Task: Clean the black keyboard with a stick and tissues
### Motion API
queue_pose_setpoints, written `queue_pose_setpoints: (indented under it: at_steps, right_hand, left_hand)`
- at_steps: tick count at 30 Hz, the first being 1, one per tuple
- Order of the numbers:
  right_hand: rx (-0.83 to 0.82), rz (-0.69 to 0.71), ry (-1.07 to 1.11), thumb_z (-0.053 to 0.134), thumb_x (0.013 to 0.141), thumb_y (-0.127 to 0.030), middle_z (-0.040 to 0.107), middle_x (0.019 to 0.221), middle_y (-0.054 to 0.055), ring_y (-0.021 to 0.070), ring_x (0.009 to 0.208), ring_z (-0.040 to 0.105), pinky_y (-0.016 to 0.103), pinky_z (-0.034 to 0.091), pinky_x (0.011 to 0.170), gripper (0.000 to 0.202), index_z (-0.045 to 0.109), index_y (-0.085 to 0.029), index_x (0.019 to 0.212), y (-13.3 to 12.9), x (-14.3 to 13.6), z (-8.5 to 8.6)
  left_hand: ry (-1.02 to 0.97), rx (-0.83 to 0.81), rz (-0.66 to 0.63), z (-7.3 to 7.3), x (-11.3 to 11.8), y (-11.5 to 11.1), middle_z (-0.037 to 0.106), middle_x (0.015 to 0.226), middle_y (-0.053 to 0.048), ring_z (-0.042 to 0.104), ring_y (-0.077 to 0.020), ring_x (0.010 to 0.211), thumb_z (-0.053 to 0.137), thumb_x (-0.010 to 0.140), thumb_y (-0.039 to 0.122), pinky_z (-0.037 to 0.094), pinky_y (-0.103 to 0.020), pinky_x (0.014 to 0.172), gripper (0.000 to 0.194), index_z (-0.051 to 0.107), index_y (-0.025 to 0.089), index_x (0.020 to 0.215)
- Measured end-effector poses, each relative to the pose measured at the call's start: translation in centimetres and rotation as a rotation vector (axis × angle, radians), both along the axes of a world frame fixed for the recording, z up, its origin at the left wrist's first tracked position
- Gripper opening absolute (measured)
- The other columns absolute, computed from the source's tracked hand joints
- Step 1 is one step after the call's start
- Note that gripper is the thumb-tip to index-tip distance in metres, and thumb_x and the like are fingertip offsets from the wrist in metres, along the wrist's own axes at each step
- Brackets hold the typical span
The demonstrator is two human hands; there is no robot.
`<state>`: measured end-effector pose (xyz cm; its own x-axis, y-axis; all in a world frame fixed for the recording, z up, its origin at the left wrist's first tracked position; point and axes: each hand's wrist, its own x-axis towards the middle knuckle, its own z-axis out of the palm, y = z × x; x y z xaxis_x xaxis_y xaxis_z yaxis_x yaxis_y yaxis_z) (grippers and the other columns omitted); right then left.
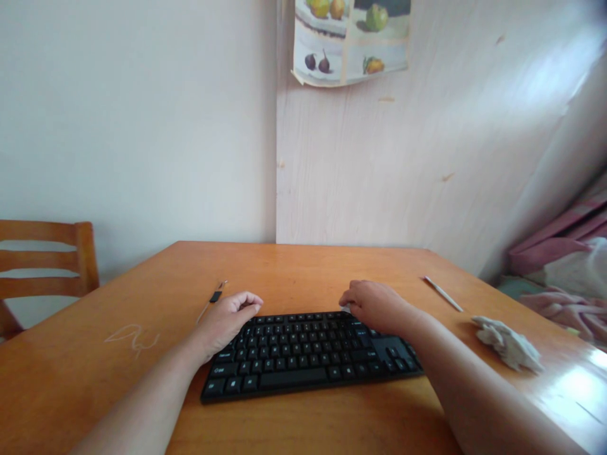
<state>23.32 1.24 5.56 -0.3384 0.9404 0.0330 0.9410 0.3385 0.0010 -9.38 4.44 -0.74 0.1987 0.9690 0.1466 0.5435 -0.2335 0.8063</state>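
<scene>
- Bare forearms lie nearest me in the head view, one on either side of the black computer keyboard, which rests on the wooden table.
- Left hand is at the keyboard's far left corner, fingers curled toward the thumb; I see nothing held, but cannot tell whether the fingertips meet.
- Right hand is over the far edge, right of middle, seemingly pinching a small white scrap that peeks out under its fingertips.
- I judge the keyboard light and stiff, its plastic slightly slippery; keys would give under pressure, so I'd grasp the rims of its two short ends.
- Crumpled cloth and a pale stick lie to the right, apart from it.
</scene>
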Motion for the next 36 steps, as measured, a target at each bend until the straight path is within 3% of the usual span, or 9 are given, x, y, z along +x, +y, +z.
queue_pose_setpoints:
  at_steps: [9,13,17,36]
  right_hand:
    - [-0.084,0.079,0.2,0.056,0.083,-0.021,0.075,0.095,0.005,0.0203,0.09,0.067,0.028,0.045,0.078,0.023,0.077,-0.022,0.091,0.4,0.4,-0.8]
    - [-0.069,0.032,0.239,0.058,0.081,-0.023,0.075,0.094,0.004,0.0198,0.088,0.066,0.027,0.044,0.075,0.02,0.076,-0.023,0.09,0.9,0.2,-1.4]
    - [-0.038,-0.027,0.235,0.06,0.081,-0.027,0.075,0.094,0.005,0.0201,0.087,0.066,0.028,0.043,0.072,0.017,0.074,-0.023,0.089,1.1,-0.1,-1.7]
    - [-0.025,-0.035,0.106,0.055,0.086,-0.027,0.072,0.097,0.006,0.0219,0.09,0.065,0.029,0.04,0.071,0.018,0.071,-0.022,0.092,0.4,-0.8,-1.0]
  left_hand:
    - [0.02,-0.002,0.004,-0.1,-0.1,0.1,0.075,0.103,-0.002,0.066,-0.0263,0.102,0.056,0.084,0.053,0.046,-0.036,0.093,0.035,0.072,0.024,0.098]
    - [0.025,-0.013,-0.007,-0.1,-0.1,0.1,0.075,0.104,-0.001,0.066,-0.0258,0.103,0.056,0.085,0.053,0.045,-0.036,0.095,0.034,0.071,0.025,0.099]
    - [0.01,-0.021,-0.004,-0.1,0.0,0.0,0.075,0.104,-0.001,0.066,-0.0257,0.103,0.055,0.085,0.053,0.044,-0.036,0.096,0.035,0.071,0.025,0.099]
    - [0.029,-0.001,0.0,0.0,0.0,0.0,0.075,0.103,-0.001,0.066,-0.0261,0.102,0.056,0.085,0.053,0.045,-0.036,0.094,0.035,0.072,0.025,0.099]
